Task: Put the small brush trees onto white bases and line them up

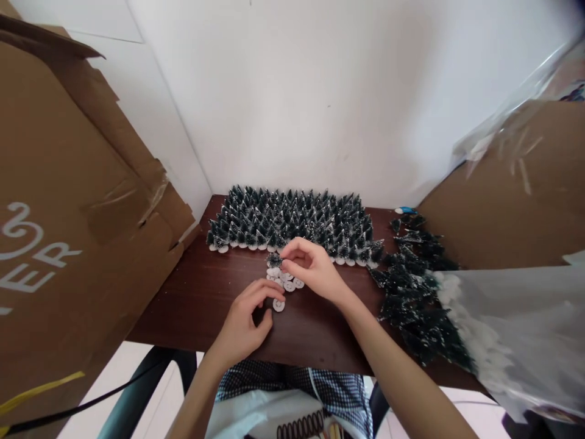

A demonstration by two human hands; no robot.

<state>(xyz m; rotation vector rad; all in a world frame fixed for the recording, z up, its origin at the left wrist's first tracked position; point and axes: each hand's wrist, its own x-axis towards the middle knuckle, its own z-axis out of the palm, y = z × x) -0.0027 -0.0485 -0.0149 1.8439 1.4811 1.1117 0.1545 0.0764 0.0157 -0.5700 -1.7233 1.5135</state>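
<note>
A miniature snow-tipped pine tree (274, 260) lies tilted sideways between the thumb and fingers of my right hand (313, 268), just in front of the rows of trees. My left hand (249, 314) is curved over the table, thumb apart from the fingers, with its fingertips at a loose white disc (278, 305). I cannot see anything gripped in it. Several more white discs (289, 285) lie in a small pile between my hands. Behind them, many upright miniature trees (297, 216) on white bases stand in close rows; my right hand hides part of the front row.
A dark brown table (201, 299) stands against a white wall. On the right, a heap of loose trees (414, 292) lies beside a clear plastic bag (516, 323) holding white pieces. Cardboard boxes stand left (82, 201) and right (516, 201). A blue item (406, 210) lies at the back right.
</note>
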